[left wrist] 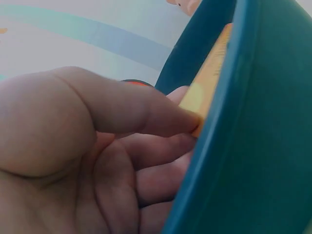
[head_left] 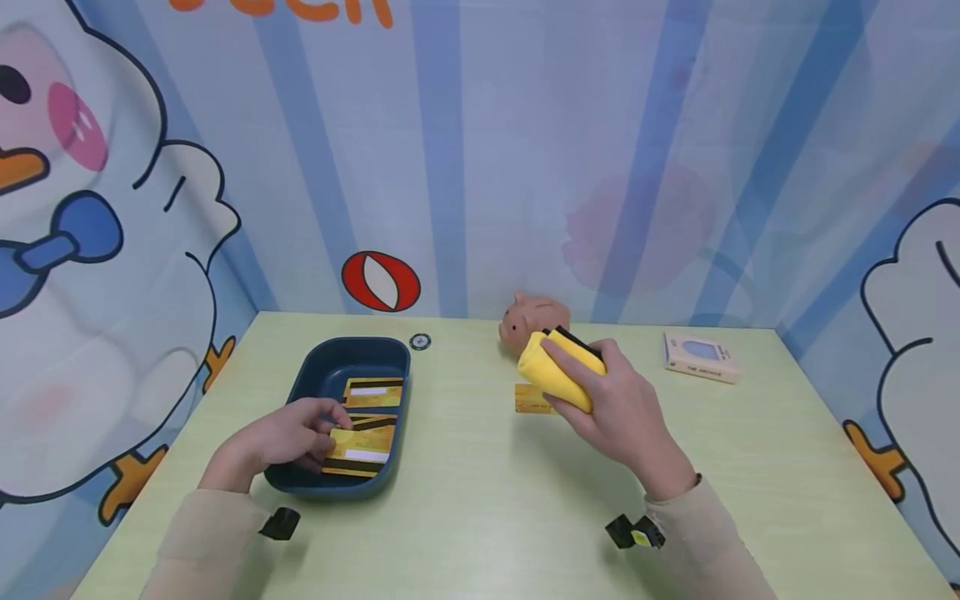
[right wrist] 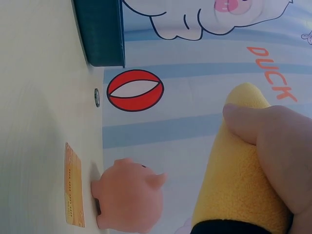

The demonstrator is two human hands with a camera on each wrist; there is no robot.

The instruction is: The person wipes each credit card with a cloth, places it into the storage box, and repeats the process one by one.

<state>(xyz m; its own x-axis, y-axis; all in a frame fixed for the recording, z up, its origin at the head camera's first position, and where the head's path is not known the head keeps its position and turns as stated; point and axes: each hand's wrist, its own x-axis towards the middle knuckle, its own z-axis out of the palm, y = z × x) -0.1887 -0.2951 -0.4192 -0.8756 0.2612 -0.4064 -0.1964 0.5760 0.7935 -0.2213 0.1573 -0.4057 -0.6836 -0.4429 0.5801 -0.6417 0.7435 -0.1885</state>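
Observation:
My left hand reaches over the near left side of a dark blue tray. Its thumb and fingers pinch the edge of a gold bank card with a dark stripe, which overlaps other cards inside. Close up in the left wrist view, the thumb presses on a gold card just within the tray wall. Raised over the table, my right hand grips a bundled yellow cloth with black trim. Below that hand lies another gold card, partly hidden in the head view.
A pink piggy bank stands at the back behind the cloth. Beside the tray's far right corner lies a small round chip. A flat pale box rests at the back right. Printed curtains border the table's back and sides.

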